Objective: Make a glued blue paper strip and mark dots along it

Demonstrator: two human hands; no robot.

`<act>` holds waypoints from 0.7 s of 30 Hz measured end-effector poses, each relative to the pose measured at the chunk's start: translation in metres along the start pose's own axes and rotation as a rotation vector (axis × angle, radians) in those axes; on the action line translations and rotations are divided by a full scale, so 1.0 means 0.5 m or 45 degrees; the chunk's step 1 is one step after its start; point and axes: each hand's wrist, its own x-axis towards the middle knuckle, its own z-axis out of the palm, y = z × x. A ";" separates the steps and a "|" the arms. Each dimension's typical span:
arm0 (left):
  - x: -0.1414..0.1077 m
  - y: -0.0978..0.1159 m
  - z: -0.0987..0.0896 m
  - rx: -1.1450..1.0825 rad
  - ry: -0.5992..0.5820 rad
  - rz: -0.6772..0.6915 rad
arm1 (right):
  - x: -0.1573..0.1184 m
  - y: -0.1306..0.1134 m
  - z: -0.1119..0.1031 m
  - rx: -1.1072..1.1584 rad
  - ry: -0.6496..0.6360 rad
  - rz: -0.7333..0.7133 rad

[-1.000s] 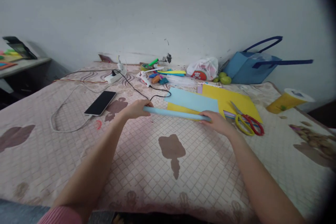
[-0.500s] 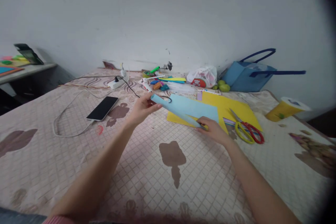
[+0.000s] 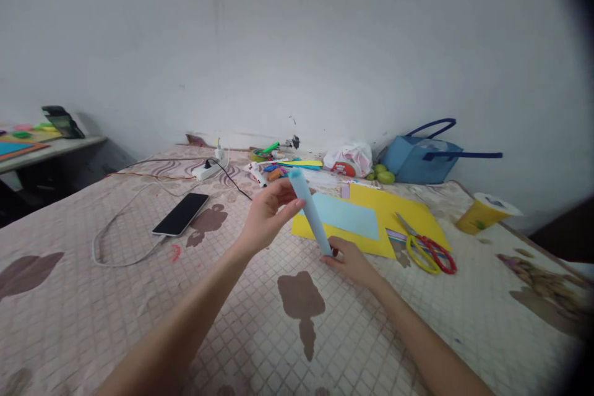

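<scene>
Paper rolled into a slim light-blue tube (image 3: 314,219) tilts above the patterned cloth (image 3: 232,328), left hand (image 3: 266,216) gripping near its far end, right hand (image 3: 349,260) its near end, likely light, easily dented, best held gently by both ends.

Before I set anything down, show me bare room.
Bare: patterned tablecloth between left forearm and right forearm, nearer than the rolled blue paper; leftward, nearer than the white cable. Crowded: along the white wall to the boxy blue bag, and where red-and-yellow scissors overlap yellow paper.

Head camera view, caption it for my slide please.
Left hand and right hand hold a tilted blue paper roll over a patterned tablecloth.
</scene>
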 end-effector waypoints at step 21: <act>-0.063 -0.184 0.059 -0.904 -0.190 -1.321 | 0.023 0.011 0.038 1.789 0.224 0.526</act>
